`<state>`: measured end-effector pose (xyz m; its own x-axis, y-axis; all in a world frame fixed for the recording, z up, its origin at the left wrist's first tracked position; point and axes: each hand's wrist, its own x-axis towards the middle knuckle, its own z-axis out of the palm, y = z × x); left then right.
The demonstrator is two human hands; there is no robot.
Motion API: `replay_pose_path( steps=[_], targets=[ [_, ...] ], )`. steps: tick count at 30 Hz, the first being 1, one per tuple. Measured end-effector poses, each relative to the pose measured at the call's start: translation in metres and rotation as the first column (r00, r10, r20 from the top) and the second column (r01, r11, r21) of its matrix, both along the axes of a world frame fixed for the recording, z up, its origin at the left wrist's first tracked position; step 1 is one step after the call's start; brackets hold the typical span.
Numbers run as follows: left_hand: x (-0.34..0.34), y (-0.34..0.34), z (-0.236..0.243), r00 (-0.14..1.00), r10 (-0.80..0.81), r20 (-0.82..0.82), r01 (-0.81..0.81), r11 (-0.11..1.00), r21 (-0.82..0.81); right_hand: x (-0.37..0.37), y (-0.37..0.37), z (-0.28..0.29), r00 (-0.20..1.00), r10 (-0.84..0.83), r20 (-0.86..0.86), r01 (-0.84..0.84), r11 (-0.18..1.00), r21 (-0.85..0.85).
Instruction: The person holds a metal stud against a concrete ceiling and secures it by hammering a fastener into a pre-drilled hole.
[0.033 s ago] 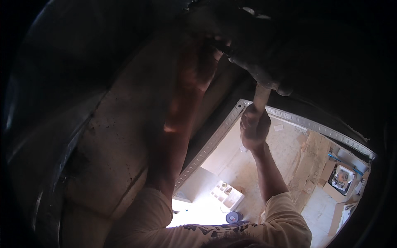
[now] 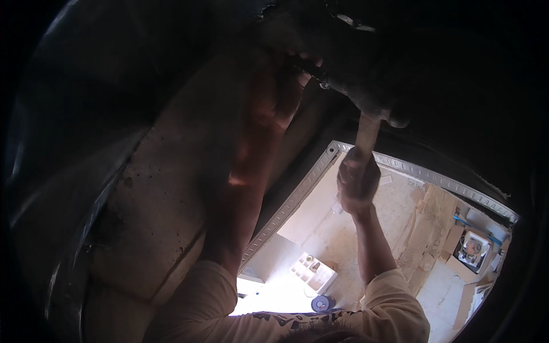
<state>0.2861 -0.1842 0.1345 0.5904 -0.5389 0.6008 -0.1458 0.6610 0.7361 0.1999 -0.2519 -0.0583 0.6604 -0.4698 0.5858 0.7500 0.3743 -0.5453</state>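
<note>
Pointing lengthwise up the view, hammer point(image 2: 367, 132) clamped in right hand point(image 2: 358, 180); hold of left hand point(image 2: 287, 97) unclear.

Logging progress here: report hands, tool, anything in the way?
Right hand gripping hammer, closed around its handle. Left hand in deep shadow, grip unclear. Darkness obscures any obstruction.

On the floor point(image 2: 394, 200) lie a white compartmented tray point(image 2: 326, 279), dark cylinder point(image 2: 322, 303) and brown strip point(image 2: 430, 224)
</note>
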Motion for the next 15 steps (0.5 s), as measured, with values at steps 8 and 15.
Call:
replay_pose_path(
  steps=[8, 15],
  targets=[
    [0.009, 0.014, 0.005, 0.995, -0.036, -0.090, 0.042, 0.997, 0.068, -0.043, -0.016, 0.003, 0.894, 0.193, 0.405, -0.318, 0.909, 0.270],
    [-0.005, 0.004, 0.006, 0.992, 0.096, -0.085, -0.094, 0.995, 0.028, -0.036, -0.013, 0.004, 0.962, 0.031, 0.272, -0.112, 0.951, 0.287]
  ],
)
